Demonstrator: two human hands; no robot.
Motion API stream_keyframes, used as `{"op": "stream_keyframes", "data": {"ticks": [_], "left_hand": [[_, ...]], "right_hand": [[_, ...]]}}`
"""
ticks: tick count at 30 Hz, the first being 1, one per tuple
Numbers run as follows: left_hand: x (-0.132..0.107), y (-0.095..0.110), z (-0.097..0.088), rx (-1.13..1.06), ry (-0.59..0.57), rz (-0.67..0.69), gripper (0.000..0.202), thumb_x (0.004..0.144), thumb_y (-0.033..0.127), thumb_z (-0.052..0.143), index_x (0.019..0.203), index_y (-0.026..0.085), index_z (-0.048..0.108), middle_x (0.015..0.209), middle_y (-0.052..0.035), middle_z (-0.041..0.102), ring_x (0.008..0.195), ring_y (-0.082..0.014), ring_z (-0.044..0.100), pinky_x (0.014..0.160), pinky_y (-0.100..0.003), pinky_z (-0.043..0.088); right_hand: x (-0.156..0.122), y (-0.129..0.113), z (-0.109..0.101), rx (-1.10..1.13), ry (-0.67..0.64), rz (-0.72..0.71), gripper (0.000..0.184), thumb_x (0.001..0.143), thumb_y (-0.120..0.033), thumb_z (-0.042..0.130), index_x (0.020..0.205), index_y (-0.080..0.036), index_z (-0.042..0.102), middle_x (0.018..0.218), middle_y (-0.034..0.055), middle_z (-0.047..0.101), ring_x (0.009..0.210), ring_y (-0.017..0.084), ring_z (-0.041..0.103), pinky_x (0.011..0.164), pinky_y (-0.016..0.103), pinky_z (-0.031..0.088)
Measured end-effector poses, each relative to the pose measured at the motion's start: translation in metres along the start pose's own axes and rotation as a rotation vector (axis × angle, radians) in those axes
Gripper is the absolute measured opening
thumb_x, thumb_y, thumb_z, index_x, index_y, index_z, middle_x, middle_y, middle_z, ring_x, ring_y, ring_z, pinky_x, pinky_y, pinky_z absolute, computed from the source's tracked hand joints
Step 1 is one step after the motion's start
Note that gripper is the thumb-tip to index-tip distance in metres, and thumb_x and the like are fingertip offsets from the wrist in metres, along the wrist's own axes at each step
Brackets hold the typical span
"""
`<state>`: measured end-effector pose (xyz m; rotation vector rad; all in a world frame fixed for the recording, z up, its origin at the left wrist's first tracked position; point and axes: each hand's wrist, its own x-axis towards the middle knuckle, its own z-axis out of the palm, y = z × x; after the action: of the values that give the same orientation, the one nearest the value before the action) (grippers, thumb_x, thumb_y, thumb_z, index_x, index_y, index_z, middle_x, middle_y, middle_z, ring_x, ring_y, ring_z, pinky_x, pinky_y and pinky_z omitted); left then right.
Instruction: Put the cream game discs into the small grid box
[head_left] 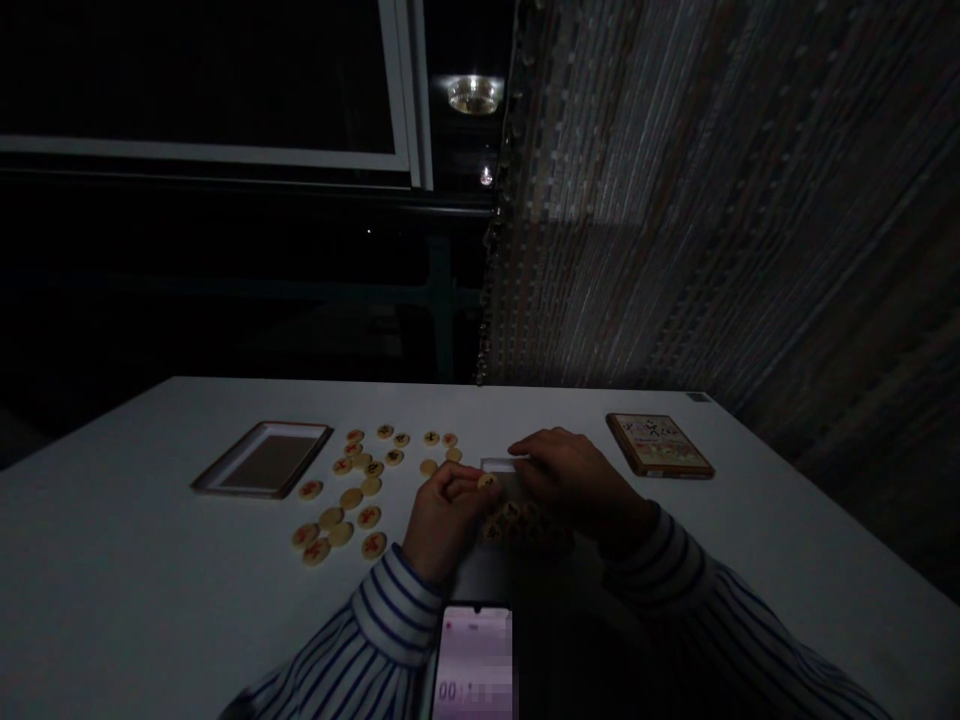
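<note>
My left hand [448, 515] pinches a round wooden xiangqi piece [487, 482] with a dark character, at the near-left part of a shallow clear tray [498, 465]. Several pieces with dark characters [511, 512] lie together in the tray's near part. Over the tray's right side hangs my right hand [574, 485], fingers stretched to the left and nothing visible in them; its underside is in shadow. Left of my hands, loose xiangqi pieces [351, 498] are scattered on the white table, some showing red or dark characters, others plain.
An open, shallow box part [212, 483] lies at the left of the table [150, 570]. A box lid [660, 445] with printed characters lies at the right. A lit phone [474, 660] is at the near edge. Behind hangs a string curtain [600, 250].
</note>
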<state>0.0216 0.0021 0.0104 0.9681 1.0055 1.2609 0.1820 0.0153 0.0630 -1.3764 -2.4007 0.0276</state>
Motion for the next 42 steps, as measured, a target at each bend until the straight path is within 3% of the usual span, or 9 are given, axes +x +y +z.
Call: {"op": "stream_keyframes", "data": {"ticks": [9,30,36,42], "left_hand": [[0.000,-0.004,0.001,-0.006,0.034,-0.004,0.026,0.055,0.026,0.072,0.067,0.015,0.052,0.056,0.0021,0.063,0.053,-0.0094,0.058,0.053,-0.020,0.045],[0.001,-0.006,0.001,-0.070,0.058,-0.026,0.024,0.056,0.029,0.071,0.067,0.014,0.056,0.058,0.0009,0.064,0.055,-0.0099,0.059,0.056,-0.021,0.046],[0.001,-0.006,-0.001,-0.036,0.048,-0.007,0.021,0.058,0.028,0.070,0.070,0.014,0.060,0.058,0.0003,0.065,0.056,-0.0106,0.060,0.056,-0.021,0.047],[-0.001,-0.002,0.003,-0.050,0.035,-0.014,0.021,0.058,0.028,0.070,0.072,0.013,0.064,0.061,-0.0007,0.066,0.060,-0.0117,0.061,0.059,-0.021,0.048]], "right_hand": [[0.002,-0.006,0.000,-0.027,-0.132,-0.011,0.027,0.081,-0.027,0.045,0.102,-0.018,0.060,0.098,0.0065,0.064,0.090,0.017,0.055,0.079,0.029,0.038],[0.002,-0.004,0.014,0.029,-0.158,-0.091,0.024,0.083,-0.027,0.042,0.096,-0.020,0.061,0.090,0.0038,0.066,0.084,0.016,0.058,0.075,0.027,0.040],[0.002,-0.001,0.013,0.118,-0.140,-0.063,0.024,0.082,-0.030,0.043,0.090,-0.020,0.063,0.083,0.0029,0.066,0.076,0.015,0.059,0.066,0.024,0.041],[0.001,0.001,0.016,0.320,-0.091,0.044,0.025,0.078,-0.026,0.046,0.098,-0.019,0.061,0.079,0.0014,0.066,0.070,0.012,0.060,0.063,0.022,0.042]]}}
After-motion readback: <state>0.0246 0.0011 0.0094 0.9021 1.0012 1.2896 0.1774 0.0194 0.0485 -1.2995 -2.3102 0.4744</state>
